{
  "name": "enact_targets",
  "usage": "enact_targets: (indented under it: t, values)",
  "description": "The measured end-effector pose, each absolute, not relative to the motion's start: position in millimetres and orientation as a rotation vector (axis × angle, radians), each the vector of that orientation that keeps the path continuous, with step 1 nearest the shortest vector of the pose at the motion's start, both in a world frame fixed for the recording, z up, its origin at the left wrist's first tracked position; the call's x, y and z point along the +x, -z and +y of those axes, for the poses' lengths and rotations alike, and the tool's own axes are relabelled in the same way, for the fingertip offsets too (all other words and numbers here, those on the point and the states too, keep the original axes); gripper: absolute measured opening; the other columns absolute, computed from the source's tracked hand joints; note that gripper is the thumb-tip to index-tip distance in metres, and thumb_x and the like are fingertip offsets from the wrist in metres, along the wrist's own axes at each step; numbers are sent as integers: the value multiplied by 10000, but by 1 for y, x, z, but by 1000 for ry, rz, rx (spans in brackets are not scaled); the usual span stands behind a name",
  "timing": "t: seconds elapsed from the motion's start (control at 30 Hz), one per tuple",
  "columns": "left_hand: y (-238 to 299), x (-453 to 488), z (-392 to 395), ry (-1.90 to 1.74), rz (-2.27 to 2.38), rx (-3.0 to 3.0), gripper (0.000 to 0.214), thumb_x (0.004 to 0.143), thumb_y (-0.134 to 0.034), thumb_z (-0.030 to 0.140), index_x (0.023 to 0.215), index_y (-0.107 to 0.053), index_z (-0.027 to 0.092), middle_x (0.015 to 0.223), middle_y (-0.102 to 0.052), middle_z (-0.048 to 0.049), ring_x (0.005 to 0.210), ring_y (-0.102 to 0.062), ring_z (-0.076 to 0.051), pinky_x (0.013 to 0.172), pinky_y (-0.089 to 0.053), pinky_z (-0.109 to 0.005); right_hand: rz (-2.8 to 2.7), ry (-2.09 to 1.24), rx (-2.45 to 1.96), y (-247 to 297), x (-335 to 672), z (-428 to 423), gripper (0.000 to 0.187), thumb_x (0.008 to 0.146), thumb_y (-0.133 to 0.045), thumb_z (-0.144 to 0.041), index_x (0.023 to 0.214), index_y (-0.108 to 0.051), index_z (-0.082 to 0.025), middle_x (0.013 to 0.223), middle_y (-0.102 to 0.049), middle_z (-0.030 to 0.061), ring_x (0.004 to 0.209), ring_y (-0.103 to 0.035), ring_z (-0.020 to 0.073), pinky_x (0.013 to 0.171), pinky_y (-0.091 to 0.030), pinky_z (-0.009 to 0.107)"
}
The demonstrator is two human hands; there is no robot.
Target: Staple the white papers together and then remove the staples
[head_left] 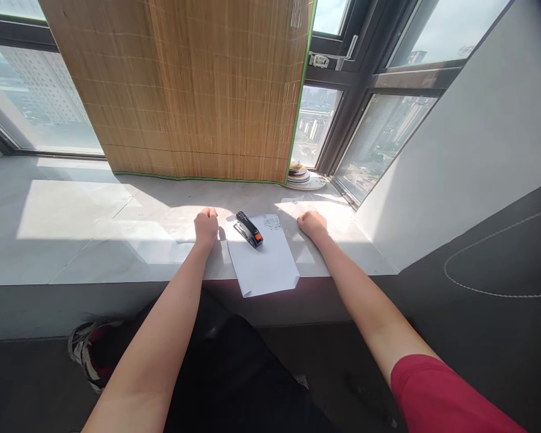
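1. On the pale windowsill (117, 255), the white paper (267, 264) lies with its near end jutting past the sill's front edge; whether it is one sheet or several, I cannot tell. Its near corners bend, and dark print shows at its far right corner.
2. On top of the paper, toward its far left, the black stapler (249, 230) lies at a slant, its orange-marked end pointing toward the near right.
3. Just left of the paper, the left hand (206, 227) rests on the sill, closed into a fist and apart from the stapler; nothing shows in its grip.
4. Right of the paper and near it, the right hand (313, 225) also rests as a fist, fingers curled in, with nothing showing in its grip.
5. Beyond the paper hangs a brown slatted blind (198, 90) with green edging.
6. Beyond the paper, to the right, a stack of plates (303, 179) sits by the window frame (365, 66).
7. Below and left of the paper is a shoe (85, 355).
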State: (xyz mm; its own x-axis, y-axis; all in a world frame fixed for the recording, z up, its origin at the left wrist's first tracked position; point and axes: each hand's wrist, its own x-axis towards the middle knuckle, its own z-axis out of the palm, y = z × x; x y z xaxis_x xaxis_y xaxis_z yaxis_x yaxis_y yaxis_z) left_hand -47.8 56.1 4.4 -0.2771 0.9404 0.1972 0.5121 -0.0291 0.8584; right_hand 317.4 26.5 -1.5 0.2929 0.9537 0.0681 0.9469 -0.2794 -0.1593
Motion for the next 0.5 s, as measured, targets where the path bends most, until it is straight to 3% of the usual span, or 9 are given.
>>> enact_targets:
  t: [0.1, 0.2, 0.3, 0.37, 0.43, 0.5]
  values:
    - [-4, -47, 55, -1246, 1793, 1506, 324, 1035, -472, 284, 718, -528, 251, 653, -524, -7, 685, -502, -220, 674, -350, -353, -1707, -37, -2352, -1, 310, 24, 318, 1018, -505, -256, 813, -734, -175, 878, -712, 136, 865, -654, 265, 748, -432, 335]
    - [-5, -48, 55, -1247, 1786, 1492, 331, 1035, -474, 273, 709, -521, 250, 652, -516, -8, 681, -485, -214, 675, -343, -356, -1633, -50, -2107, -9, 284, 15, 453, 1099, -436, -412, 822, -725, -198, 844, -720, 99, 872, -660, 253, 782, -471, 329]
    - [-6, -47, 53, -1248, 1779, 1496, 332, 1035, -477, 265, 707, -520, 247, 657, -518, -9, 688, -484, -211, 676, -338, -356, -1762, -270, -1674, -14, 234, 2, 523, 1128, -362, -557, 1019, -760, -236, 1026, -776, 62, 1018, -693, 237, 897, -509, 320]
    - [-7, -47, 53, -1241, 1784, 1506, 329, 1033, -481, 261, 707, -518, 245, 676, -536, -16, 706, -496, -214, 683, -342, -354, -1874, -456, -1483, -14, 196, -3, 456, 1095, -451, -602, 1200, -742, -267, 1200, -776, 55, 1140, -696, 240, 965, -514, 327]
    - [-7, -46, 52, -1225, 1795, 1519, 327, 1026, -486, 246, 700, -512, 243, 695, -558, -25, 735, -519, -220, 699, -353, -351, -1934, -565, -1423, -10, 164, -5, 405, 1026, -612, -535, 1341, -690, -293, 1234, -774, 54, 1136, -708, 252, 948, -528, 333]
    - [-6, -45, 51, -1203, 1801, 1538, 331, 1021, -490, 232, 691, -504, 242, 691, -563, -26, 740, -526, -220, 707, -357, -349, -1935, -585, -1459, -5, 145, -1, 406, 964, -675, -381, 1359, -680, -289, 1170, -786, 56, 1064, -722, 259, 903, -538, 336]
